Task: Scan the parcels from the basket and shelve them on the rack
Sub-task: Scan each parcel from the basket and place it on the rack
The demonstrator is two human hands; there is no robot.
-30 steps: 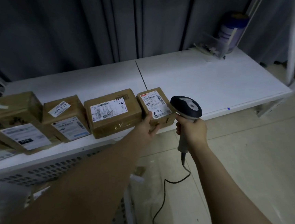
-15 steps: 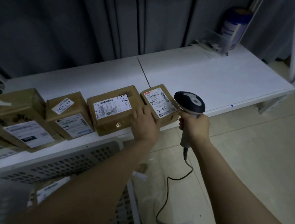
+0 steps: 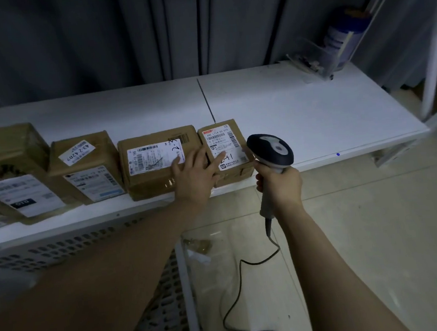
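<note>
At rack shelf (image 3: 314, 120) front edge, small parcel (image 3: 226, 148) is set touching next parcel (image 3: 155, 176). Both are pressed by L hand (image 3: 194, 172), fingers straight, spread. In R hand (image 3: 280, 186), scanner (image 3: 270, 150) is gripped. Ideally small parcel is squared w/ row, label kept up.

The left hand (image 3: 195, 171) has released the small brown cardboard parcel (image 3: 222, 136)'s front corner. It now lies flat above that old grip, fingers spread across this parcel and the larger brown cardboard parcel (image 3: 147, 183) alongside.
</note>
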